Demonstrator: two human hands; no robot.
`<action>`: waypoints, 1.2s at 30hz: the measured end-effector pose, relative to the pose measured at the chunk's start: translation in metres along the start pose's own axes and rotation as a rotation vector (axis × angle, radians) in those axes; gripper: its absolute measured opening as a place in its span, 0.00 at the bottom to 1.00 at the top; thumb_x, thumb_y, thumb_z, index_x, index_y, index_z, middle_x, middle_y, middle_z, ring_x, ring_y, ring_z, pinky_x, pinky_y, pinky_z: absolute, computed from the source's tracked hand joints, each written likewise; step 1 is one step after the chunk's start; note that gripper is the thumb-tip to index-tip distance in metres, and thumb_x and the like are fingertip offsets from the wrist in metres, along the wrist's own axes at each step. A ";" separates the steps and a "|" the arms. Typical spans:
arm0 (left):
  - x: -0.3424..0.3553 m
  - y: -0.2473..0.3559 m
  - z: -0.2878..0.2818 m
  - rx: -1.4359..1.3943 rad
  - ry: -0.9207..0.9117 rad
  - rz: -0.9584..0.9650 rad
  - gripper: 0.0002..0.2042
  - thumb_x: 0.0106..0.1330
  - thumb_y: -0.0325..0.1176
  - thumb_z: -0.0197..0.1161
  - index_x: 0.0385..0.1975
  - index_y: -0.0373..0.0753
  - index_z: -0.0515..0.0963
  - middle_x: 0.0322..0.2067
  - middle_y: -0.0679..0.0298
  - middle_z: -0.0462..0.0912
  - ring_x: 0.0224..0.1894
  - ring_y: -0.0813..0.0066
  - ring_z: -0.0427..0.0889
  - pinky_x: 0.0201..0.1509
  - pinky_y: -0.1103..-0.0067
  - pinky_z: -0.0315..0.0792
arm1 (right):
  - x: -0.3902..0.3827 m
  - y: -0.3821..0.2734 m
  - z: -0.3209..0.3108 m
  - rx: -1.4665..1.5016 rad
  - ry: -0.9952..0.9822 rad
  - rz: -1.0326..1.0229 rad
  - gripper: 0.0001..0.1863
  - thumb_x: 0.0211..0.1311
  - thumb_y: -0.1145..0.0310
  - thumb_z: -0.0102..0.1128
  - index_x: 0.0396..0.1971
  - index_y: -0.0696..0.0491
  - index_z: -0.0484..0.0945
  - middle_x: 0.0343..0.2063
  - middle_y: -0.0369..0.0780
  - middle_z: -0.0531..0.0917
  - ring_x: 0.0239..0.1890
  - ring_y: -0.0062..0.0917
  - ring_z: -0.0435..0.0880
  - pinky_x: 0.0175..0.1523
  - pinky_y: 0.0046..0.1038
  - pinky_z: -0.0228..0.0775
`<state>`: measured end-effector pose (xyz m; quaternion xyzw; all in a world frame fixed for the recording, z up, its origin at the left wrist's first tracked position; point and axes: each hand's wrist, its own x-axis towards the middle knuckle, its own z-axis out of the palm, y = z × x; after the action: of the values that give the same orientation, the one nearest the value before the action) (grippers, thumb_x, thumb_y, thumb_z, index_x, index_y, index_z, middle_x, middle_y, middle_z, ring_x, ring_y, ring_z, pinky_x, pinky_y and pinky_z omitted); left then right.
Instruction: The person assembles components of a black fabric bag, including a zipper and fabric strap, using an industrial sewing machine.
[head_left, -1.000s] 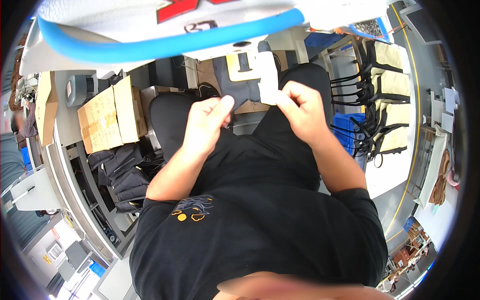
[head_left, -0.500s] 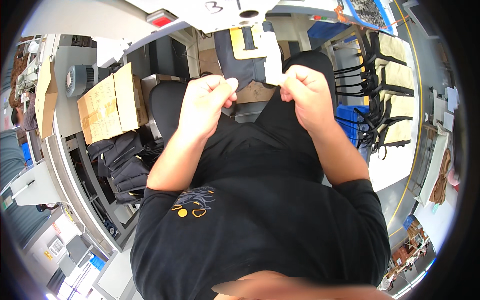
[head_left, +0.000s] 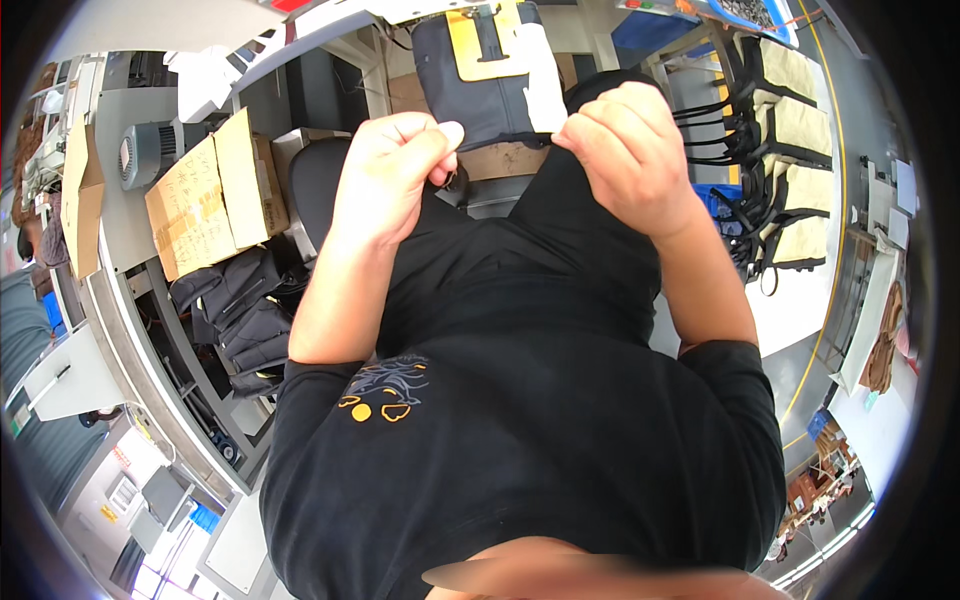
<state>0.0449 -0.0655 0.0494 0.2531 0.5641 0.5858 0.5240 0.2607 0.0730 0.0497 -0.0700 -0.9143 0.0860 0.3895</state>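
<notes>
A black fabric panel (head_left: 470,105) hangs over the front edge of the machine table, with a yellow patch (head_left: 466,48) bearing a dark strap near its top. Down its right side runs a white strip (head_left: 543,95). My left hand (head_left: 392,175) pinches the lower left corner between thumb and fingers. At the lower right corner, my right hand (head_left: 637,155) is closed with its knuckles up, and the fingertips grip the edge. Between both hands the lower edge is drawn nearly straight. The panel's upper end is cut off by the machine and the picture's rim.
On the left stand an open cardboard box (head_left: 195,215) and a grey motor (head_left: 148,155), with a pile of black fabric pieces (head_left: 240,320) below. To the right, cream and black bags with straps (head_left: 800,145) lie in a row on a white table (head_left: 790,310). A blue bin (head_left: 715,203) sits beneath.
The panel's lower edge has gone from folded to spread and taut. My right hand has turned knuckles-up at its corner. Both hands have moved slightly apart, and the view has shifted.
</notes>
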 end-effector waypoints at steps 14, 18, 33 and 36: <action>0.006 -0.003 -0.001 0.366 0.017 0.108 0.19 0.66 0.40 0.73 0.16 0.35 0.80 0.14 0.71 0.77 0.17 0.88 0.69 0.22 0.85 0.62 | -0.001 -0.009 0.025 0.780 -0.228 1.070 0.26 0.68 0.55 0.65 0.14 0.57 0.73 0.11 0.30 0.66 0.19 0.12 0.63 0.24 0.23 0.55; 0.006 0.000 0.001 0.177 -0.010 0.047 0.17 0.65 0.36 0.73 0.17 0.35 0.80 0.15 0.68 0.78 0.18 0.87 0.70 0.23 0.85 0.63 | 0.009 -0.011 0.014 1.019 -0.183 1.117 0.20 0.68 0.60 0.65 0.19 0.57 0.79 0.14 0.28 0.70 0.19 0.10 0.63 0.24 0.22 0.54; 0.007 0.002 -0.003 0.252 -0.025 -0.076 0.15 0.65 0.32 0.72 0.16 0.39 0.77 0.16 0.69 0.78 0.19 0.86 0.71 0.27 0.85 0.63 | 0.011 -0.014 0.020 0.599 -0.307 1.170 0.28 0.60 0.55 0.71 0.08 0.54 0.69 0.09 0.30 0.68 0.15 0.13 0.62 0.21 0.24 0.54; 0.007 -0.003 -0.003 0.294 -0.015 -0.025 0.16 0.65 0.36 0.73 0.17 0.36 0.79 0.16 0.70 0.77 0.19 0.88 0.69 0.24 0.85 0.62 | 0.015 -0.018 0.022 0.626 -0.245 1.145 0.32 0.57 0.53 0.74 0.06 0.54 0.66 0.08 0.30 0.65 0.15 0.13 0.61 0.21 0.25 0.55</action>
<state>0.0413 -0.0612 0.0437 0.3244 0.6431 0.4883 0.4926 0.2337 0.0563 0.0491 -0.4180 -0.7023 0.5483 0.1774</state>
